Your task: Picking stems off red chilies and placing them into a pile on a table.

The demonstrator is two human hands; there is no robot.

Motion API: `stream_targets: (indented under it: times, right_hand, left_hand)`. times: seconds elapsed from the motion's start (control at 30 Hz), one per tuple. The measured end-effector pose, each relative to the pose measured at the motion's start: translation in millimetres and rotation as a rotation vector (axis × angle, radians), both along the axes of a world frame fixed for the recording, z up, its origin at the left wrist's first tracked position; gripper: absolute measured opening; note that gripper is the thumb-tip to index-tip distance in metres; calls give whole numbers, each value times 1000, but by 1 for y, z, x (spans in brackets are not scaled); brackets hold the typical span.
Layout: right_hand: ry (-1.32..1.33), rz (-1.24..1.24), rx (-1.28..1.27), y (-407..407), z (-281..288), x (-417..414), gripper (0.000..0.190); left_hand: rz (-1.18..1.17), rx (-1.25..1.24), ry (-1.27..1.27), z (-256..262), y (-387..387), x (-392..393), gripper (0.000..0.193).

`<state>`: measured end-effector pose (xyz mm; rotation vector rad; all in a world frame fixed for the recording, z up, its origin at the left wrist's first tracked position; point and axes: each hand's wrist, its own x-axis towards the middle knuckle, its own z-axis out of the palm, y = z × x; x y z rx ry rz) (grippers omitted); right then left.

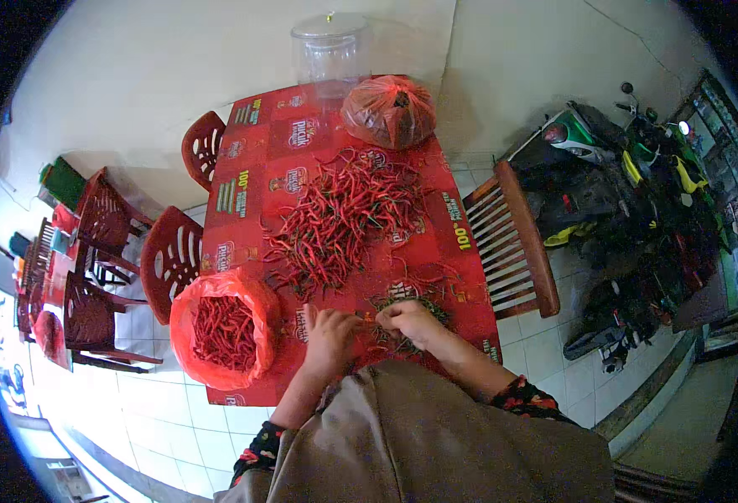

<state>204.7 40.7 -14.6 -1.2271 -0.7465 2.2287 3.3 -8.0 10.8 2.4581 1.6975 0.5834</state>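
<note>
My left hand [331, 339] and my right hand [410, 322] are close together above the near part of the table. A slim red chili pepper [368, 320] spans the small gap between their fingertips, mostly hidden; both hands pinch it. Under and beside my right hand lies a small pile of green chili stems [437, 308]. Beyond my hands spreads a large loose heap of red chili peppers [344, 220], many with green stems. To the left of my left hand stands an open red plastic bag [181, 342], its rim rolled out, filled with chili peppers [223, 333].
A red printed tablecloth [284, 374] covers the table. At its far end are a tied, full red plastic bag [389, 119] and a clear lidded container [330, 53]. Chairs [171, 264] stand left, a slatted wooden chair [523, 245] right. Motorcycles [633, 188] are parked further right.
</note>
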Motion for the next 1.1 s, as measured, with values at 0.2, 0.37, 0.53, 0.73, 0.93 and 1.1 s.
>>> stream_targets:
  times: [0.2,0.37,0.53,0.73,0.93,1.1]
  right_hand:
    - [-1308,241,970,40,-43,43,19]
    - [-1504,203,898,51,-73,68,16]
    - [-1468,132,798,55,-94,69,16]
    - [-1361,207,614,49,-60,57,9]
    - [-1088,127,1377,12,-2,16,8]
    - [-884,41,1533,-14,22,-4,12]
  left_hand:
    - [375,92,-94,28,-6,-68,14]
    - [698,151,116,30,-13,-129,14]
    - [1045,-115,282,20,-13,-140,43]
    - [670,-11,134,26,-4,-87,59]
    - [193,66,65,18,2,-2,49]
    - [-65,-40,168,1,3,29,29]
